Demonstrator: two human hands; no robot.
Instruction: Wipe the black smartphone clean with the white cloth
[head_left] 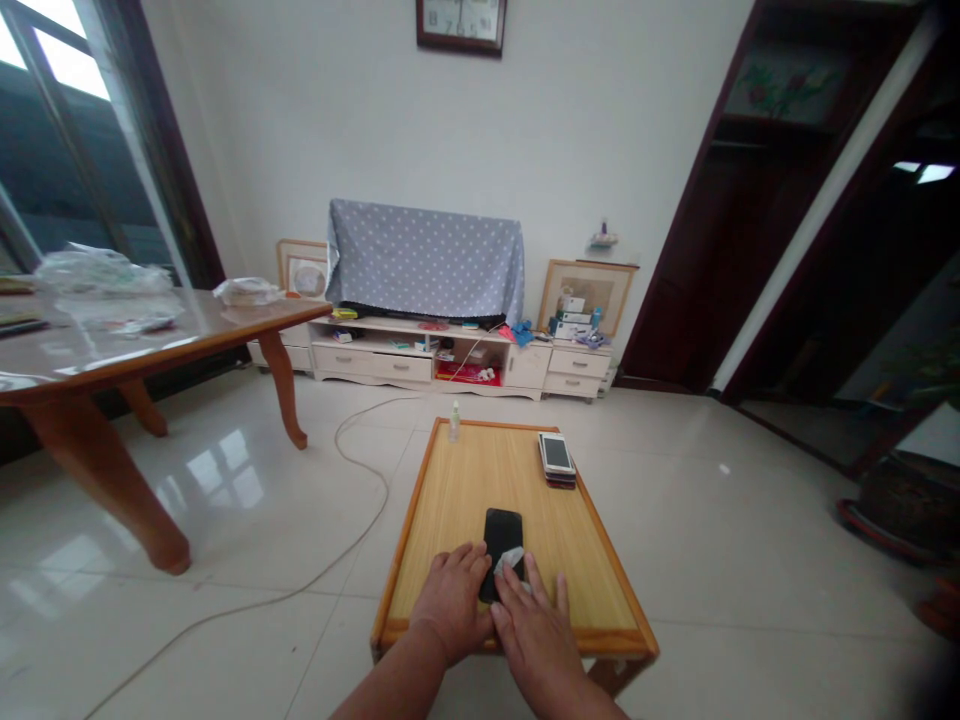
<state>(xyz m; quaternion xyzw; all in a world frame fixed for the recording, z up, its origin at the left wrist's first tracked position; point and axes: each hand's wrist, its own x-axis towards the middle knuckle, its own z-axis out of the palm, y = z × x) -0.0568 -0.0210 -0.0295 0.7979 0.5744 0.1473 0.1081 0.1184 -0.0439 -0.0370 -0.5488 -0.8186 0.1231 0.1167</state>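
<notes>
A black phone (pixel 502 535) lies face up on a low bamboo-topped table (pixel 457 500). My left hand (pixel 450 600) rests flat on the table, its fingers against the phone's left lower edge. My right hand (pixel 534 625) presses a small white cloth (pixel 510 559) onto the phone's lower right part. The phone's near end is hidden under my hands.
A stack of phones (pixel 556 458) sits at the table's far right, a small spray bottle (pixel 454 422) at its far edge. A large wooden table (pixel 112 350) stands to the left, a cable (pixel 360 470) runs over the tiled floor, and a TV cabinet (pixel 450 365) lines the wall.
</notes>
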